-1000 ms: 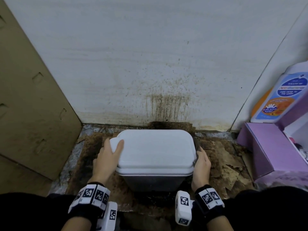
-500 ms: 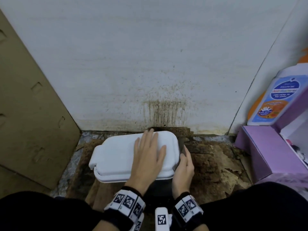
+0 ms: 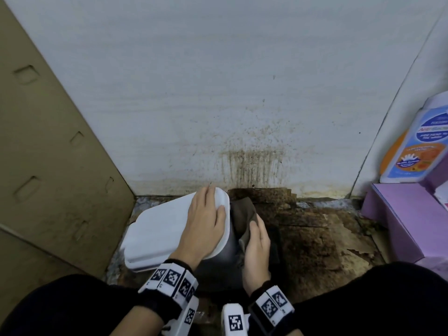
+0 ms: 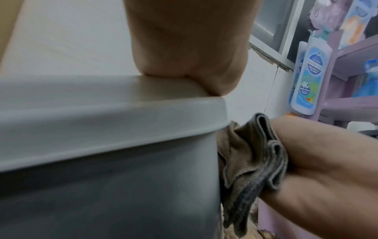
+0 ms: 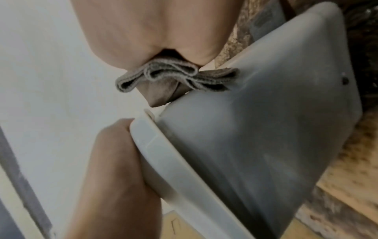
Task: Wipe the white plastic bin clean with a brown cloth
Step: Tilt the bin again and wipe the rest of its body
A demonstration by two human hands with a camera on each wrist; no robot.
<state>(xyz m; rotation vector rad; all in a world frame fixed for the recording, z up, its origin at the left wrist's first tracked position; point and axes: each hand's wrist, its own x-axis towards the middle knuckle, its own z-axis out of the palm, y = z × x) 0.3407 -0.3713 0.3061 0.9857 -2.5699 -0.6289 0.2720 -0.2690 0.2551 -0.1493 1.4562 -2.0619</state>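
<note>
The white plastic bin [image 3: 157, 229] with its lid on leans to the left on the floor by the wall. My left hand [image 3: 206, 221] lies flat on the lid, fingers reaching its far right corner. My right hand [image 3: 258, 248] grips the bunched brown cloth [image 3: 243, 214] and presses it to the bin's right wall just under the lid rim. In the left wrist view the cloth [image 4: 249, 158] sits folded between the right hand [image 4: 327, 161] and the grey-looking wall [image 4: 102, 186]. The right wrist view shows the cloth [image 5: 169, 72] against the bin [image 5: 255, 145].
A tall cardboard sheet [image 3: 48, 166] leans at the left. The white wall [image 3: 242, 105] behind carries brown splash stains. Stained, torn cardboard [image 3: 315, 238] covers the floor. A purple shelf unit [image 3: 407, 219] with a bottle [image 3: 417, 151] stands at the right.
The bin has shifted and tipped left. My left hand moved from the lid's left side onto its top. My right hand slid forward along the right wall, and the cloth now shows.
</note>
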